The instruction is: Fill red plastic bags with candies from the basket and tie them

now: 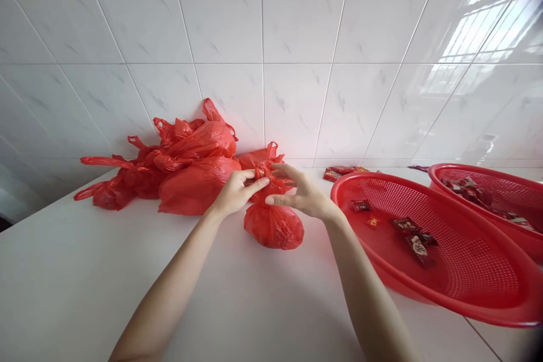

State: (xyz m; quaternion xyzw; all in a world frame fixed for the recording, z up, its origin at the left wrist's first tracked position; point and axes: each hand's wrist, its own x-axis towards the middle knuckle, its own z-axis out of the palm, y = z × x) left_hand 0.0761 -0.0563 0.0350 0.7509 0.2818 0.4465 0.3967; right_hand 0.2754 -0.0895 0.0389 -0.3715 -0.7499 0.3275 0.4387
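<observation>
Two hands met over the small red bag [274, 227], which sat on the bench [85, 271] just left of the near basket [475, 277]. I had the left hand [235, 192] pinching its handles and the right hand [303, 197] with fingers spread, barely touching. A one-sided tug, I judged, could topple it.

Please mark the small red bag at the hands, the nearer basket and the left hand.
small red bag [274, 227]: head view, bulging body.
nearer basket [466, 274]: head view, bare mesh floor.
left hand [232, 192]: head view, its back.

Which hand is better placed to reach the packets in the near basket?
Probably right: the right hand hangs open beside the near basket, while the left hand pinches the small bag.
</observation>
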